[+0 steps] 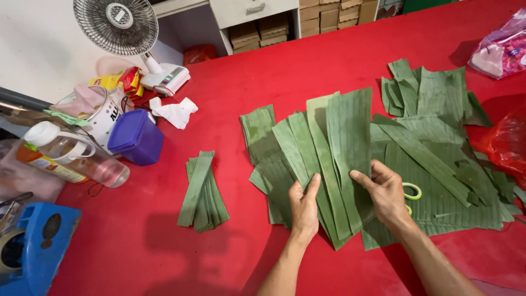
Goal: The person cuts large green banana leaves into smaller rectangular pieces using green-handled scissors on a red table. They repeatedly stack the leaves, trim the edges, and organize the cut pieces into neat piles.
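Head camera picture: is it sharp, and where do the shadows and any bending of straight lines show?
Head view: mostly sharp; soft shadows fall on the red table below the small leaf stack and under the left hand and right hand; wide-lens bending curves the table's far edge; the plastic bottle glints.

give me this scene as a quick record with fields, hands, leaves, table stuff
surface: red table
left hand: flat on the fanned leaf strips
right hand: thumb and fingers on a strip's edge in the same pile
scissors: green handles showing beside the right hand
small stack: narrow leaf strips lying apart, left of the pile
loose leaves: larger pieces at far right
far left: white fan, purple tub, clear bottle
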